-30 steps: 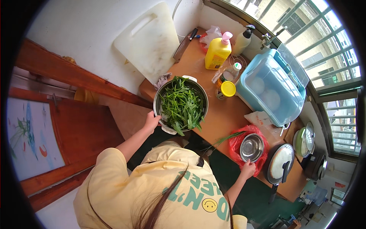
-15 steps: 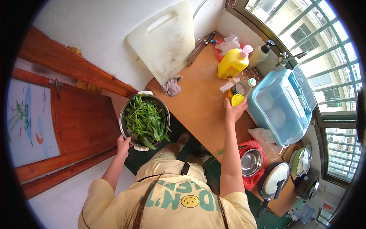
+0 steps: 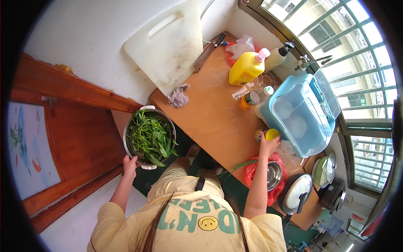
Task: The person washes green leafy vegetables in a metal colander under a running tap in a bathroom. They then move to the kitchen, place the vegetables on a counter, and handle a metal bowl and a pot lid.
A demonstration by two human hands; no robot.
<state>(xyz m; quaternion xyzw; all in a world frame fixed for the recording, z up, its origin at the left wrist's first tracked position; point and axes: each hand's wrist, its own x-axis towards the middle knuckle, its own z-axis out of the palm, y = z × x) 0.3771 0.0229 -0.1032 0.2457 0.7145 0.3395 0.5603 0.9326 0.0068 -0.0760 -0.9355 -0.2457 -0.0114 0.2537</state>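
Note:
My left hand grips the near handle of a round metal pot, held off the table's left edge. Green leafy vegetables with long stems fill the pot. Over the table's right part, my right hand is closed round a small jar with a yellow lid. The jar's body is partly covered by my fingers. Close to that hand are the blue plastic box and a red plastic bag with a metal bowl in it.
A yellow pump bottle, an oil bottle and a crumpled grey cloth stand or lie on the brown table. A knife leans by the white cutting board. A lidded pan sits at the near right.
My right hand has moved the yellow-lidded jar nearer to me, away from the oil bottle and towards the red bag. My left hand still holds the pot; the whole view has shifted slightly.

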